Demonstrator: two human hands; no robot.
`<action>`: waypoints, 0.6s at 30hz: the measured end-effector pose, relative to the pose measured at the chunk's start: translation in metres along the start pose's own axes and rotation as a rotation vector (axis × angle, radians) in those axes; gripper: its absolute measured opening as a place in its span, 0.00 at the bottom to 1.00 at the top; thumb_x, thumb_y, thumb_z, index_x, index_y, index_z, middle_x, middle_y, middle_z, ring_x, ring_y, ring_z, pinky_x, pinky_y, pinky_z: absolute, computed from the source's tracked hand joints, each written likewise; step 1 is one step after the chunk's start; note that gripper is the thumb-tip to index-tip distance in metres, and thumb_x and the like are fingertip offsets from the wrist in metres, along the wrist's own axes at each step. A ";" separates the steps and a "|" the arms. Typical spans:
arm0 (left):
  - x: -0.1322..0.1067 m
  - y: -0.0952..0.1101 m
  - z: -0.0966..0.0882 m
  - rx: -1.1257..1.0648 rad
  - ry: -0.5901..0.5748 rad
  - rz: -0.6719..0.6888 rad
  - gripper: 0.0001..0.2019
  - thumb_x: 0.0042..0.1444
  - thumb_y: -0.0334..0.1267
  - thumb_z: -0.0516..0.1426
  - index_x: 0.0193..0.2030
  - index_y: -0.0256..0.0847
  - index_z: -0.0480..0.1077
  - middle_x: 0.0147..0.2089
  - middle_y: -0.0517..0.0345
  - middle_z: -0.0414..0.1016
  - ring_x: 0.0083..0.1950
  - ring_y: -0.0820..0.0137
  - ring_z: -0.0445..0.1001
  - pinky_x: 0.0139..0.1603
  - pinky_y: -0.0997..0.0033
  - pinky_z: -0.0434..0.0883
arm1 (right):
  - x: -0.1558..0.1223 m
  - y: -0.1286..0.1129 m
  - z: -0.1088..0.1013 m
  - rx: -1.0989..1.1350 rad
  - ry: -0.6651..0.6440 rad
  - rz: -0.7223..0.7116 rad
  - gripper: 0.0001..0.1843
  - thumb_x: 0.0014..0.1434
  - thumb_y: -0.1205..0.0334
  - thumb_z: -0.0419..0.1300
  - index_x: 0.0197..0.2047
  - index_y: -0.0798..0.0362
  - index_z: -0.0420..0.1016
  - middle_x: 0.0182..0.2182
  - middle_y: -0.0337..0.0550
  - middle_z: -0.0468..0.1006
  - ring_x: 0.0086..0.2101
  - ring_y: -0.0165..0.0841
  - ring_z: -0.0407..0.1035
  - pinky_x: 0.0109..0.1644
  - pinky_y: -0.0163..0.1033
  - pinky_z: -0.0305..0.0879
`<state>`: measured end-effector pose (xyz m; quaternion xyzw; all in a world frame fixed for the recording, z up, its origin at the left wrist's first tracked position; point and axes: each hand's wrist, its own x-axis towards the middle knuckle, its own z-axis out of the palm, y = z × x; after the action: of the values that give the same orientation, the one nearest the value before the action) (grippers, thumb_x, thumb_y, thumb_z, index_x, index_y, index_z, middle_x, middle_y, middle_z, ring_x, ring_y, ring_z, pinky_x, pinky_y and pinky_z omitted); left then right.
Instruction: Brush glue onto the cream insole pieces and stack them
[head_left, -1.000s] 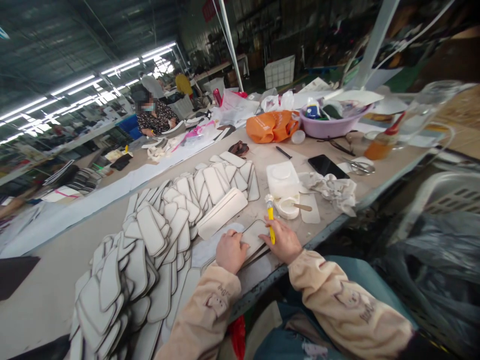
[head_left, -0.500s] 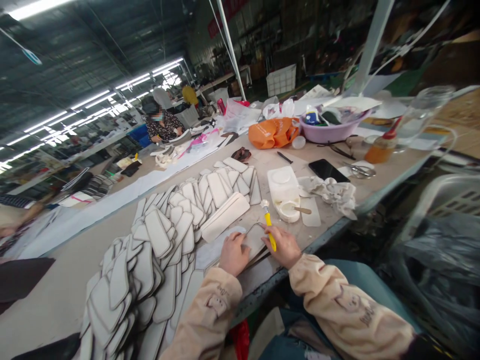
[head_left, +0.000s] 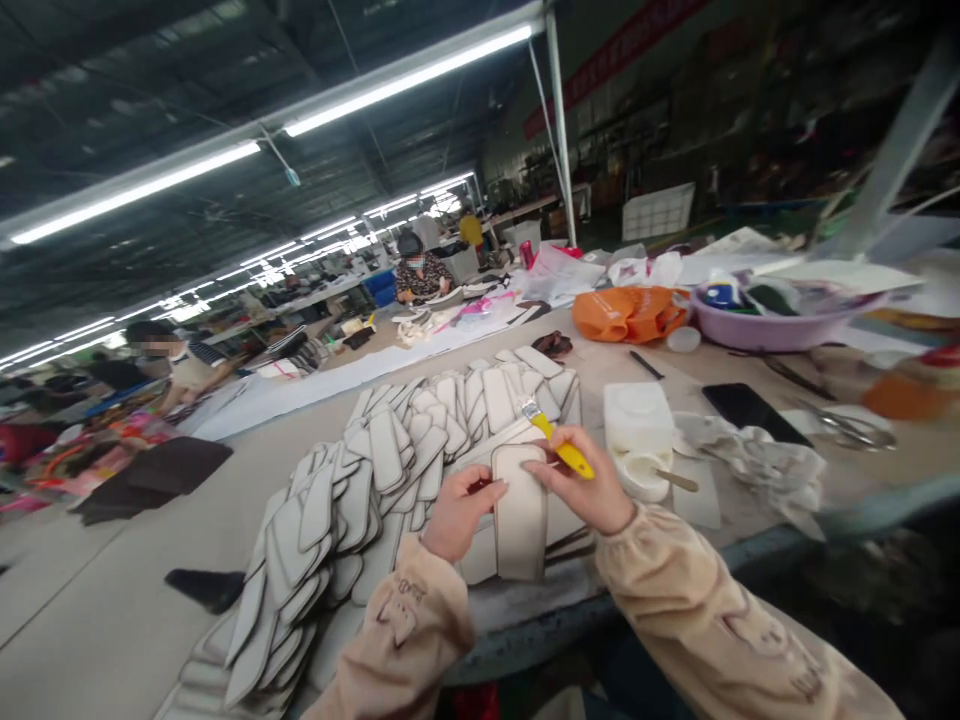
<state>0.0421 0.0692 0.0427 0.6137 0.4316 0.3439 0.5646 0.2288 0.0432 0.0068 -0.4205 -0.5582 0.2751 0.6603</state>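
My left hand [head_left: 459, 512] pinches the left edge of a flat off-white padded piece [head_left: 519, 512], lifted upright above the table edge. My right hand [head_left: 585, 482] touches the piece's right top corner and grips a yellow-handled brush [head_left: 559, 445], bristles pointing up and left. Behind the piece a long spread of many similar off-white pieces [head_left: 375, 480] lies overlapped across the table. A white glue tub [head_left: 639, 430] with a round dish and a stick stands just right of my right hand.
A crumpled cloth [head_left: 757, 460], a black phone [head_left: 746, 408], scissors [head_left: 847, 428], an orange bag [head_left: 628, 312] and a purple basin [head_left: 780, 325] sit to the right. A person [head_left: 420, 272] works at the table's far end; another person [head_left: 169, 358] sits at left.
Both hands lifted one padded piece off the table and raised it upright. The brush tilted from upright to slanted. My view swung up and left.
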 end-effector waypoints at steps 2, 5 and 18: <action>-0.005 0.006 0.002 -0.126 0.049 -0.003 0.15 0.45 0.45 0.65 0.31 0.35 0.70 0.27 0.61 0.68 0.29 0.75 0.67 0.30 0.76 0.66 | 0.008 -0.001 0.006 0.079 0.023 0.021 0.18 0.50 0.55 0.66 0.37 0.47 0.60 0.28 0.35 0.72 0.23 0.28 0.66 0.25 0.33 0.67; -0.010 0.002 0.008 -0.256 0.083 -0.016 0.16 0.45 0.44 0.66 0.34 0.35 0.71 0.29 0.58 0.71 0.30 0.74 0.70 0.30 0.75 0.68 | 0.010 -0.001 0.012 0.157 0.068 0.037 0.18 0.49 0.56 0.67 0.35 0.48 0.60 0.24 0.31 0.66 0.22 0.26 0.62 0.25 0.32 0.63; -0.078 -0.066 0.052 -0.713 -0.340 -0.423 0.24 0.50 0.46 0.59 0.52 0.34 0.69 0.47 0.40 0.77 0.47 0.50 0.76 0.52 0.46 0.68 | 0.021 0.042 -0.005 0.225 0.150 0.174 0.20 0.44 0.61 0.69 0.35 0.50 0.62 0.23 0.28 0.66 0.23 0.24 0.62 0.29 0.31 0.61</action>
<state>0.0494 -0.0241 -0.0239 0.3270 0.3033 0.2423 0.8616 0.2428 0.0802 -0.0190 -0.4099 -0.4345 0.3598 0.7167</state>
